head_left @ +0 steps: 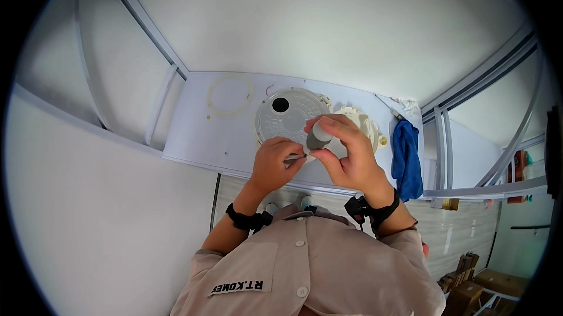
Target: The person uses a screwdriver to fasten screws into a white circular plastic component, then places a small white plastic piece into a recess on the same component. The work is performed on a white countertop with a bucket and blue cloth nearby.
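Far left on the pale table [193,140]: a thin cream ring [229,95]. At its right edge: a draped blue cloth [407,160], with crumpled white material [409,104] just beyond. Low at far right: stacked brown cardboard boxes [469,289] on the floor.

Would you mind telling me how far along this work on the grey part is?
Done: hard to tell. In hand: the right hand grips a small grey part, and the left hand touches its lower end. Left: the round grey disc and cream ring lie separate on the table.
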`<state>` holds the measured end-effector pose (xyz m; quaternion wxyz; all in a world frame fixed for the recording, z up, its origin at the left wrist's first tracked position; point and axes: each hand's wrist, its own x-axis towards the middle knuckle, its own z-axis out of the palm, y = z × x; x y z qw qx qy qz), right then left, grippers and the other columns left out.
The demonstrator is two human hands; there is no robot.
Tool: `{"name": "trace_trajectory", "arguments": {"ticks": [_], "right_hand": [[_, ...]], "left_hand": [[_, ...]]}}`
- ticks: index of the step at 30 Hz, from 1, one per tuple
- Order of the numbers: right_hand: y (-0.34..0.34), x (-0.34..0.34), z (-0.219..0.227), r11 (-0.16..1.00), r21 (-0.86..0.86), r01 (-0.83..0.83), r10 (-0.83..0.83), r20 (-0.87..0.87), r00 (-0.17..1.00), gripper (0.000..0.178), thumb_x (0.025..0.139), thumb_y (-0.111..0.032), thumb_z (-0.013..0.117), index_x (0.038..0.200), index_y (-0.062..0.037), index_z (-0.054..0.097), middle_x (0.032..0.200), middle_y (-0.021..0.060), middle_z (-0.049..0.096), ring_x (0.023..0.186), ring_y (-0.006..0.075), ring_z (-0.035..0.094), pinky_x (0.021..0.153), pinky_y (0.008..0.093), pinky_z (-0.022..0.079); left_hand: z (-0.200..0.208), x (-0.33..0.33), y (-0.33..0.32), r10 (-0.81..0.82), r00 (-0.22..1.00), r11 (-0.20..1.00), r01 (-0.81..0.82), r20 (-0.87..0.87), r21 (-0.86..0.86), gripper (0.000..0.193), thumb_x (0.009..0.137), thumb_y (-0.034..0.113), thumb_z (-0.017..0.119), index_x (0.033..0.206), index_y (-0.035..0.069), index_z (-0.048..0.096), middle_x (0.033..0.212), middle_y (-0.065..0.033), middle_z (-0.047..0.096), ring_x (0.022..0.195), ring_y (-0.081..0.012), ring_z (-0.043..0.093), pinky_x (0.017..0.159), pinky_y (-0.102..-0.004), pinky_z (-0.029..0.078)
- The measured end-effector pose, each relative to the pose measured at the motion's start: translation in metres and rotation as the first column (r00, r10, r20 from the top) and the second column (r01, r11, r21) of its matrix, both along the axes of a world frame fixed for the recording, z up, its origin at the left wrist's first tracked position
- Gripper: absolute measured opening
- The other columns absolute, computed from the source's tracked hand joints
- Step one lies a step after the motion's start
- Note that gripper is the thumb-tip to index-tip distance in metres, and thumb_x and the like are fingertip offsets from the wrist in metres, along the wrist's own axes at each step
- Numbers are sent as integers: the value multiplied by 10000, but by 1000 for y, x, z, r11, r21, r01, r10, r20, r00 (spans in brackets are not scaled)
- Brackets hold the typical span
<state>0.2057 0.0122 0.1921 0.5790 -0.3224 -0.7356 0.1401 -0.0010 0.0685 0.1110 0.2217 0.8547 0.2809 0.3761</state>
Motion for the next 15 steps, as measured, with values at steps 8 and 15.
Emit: {"name": "trace_trajectory", "arguments": {"ticks": [8,15], "right_hand": [[1,-3,-1,988,101,113,-118,36,992,634,874,-51,856,1426,-53,544,1229,223,666,1030,400,701,854,405,589],[-4,-7,-5,989,-141,-39,29,-70,997,564,929,-29,779,1436,-46,534,1289,220,676,1049,400,708,861,415,587]], "left_hand": [[-5,1,2,7,1000,999,-7,11,47,223,762,98,864,929,83,717,897,-37,783,884,-286,729,792,-424,558],[-3,1,1,14,1000,1000,-14,-10,7,228,751,115,874,910,99,713,871,-17,780,892,-273,731,796,-429,558]]}}
